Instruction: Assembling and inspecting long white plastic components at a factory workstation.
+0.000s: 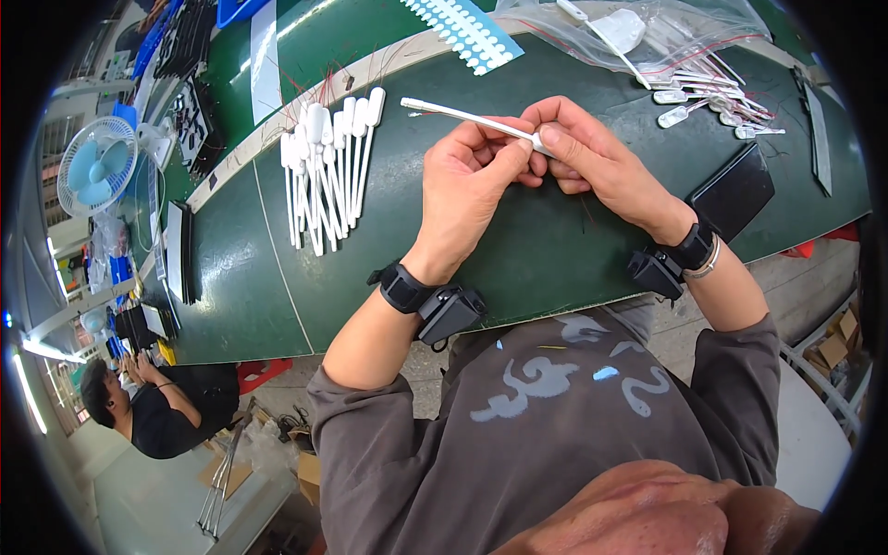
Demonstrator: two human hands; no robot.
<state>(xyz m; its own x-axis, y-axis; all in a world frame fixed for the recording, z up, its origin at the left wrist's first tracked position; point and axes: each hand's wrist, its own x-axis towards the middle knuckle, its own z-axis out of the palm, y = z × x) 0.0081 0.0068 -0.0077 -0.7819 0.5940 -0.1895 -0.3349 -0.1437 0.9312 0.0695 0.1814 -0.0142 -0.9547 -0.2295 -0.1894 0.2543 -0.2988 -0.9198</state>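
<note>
A long white plastic stick [462,116] is held slantwise above the green table, its thin free end pointing to the far left. My left hand [470,176] pinches it near its other end. The fingers of my right hand [592,153] are closed round that same end, close against the left fingertips, and hide its shape. A small thin piece [416,114] shows just below the stick's free end. Left of my hands lies a fanned pile of white paddle-headed sticks [328,166], with fine red wires beyond their heads.
Several white paddle-shaped parts with wires [680,114] lie at the far right beside a clear plastic bag [638,42]. A black phone-like slab [735,194] is near my right wrist. A blue sheet of white stickers [467,37] lies at the back. Another person [166,407] sits at left.
</note>
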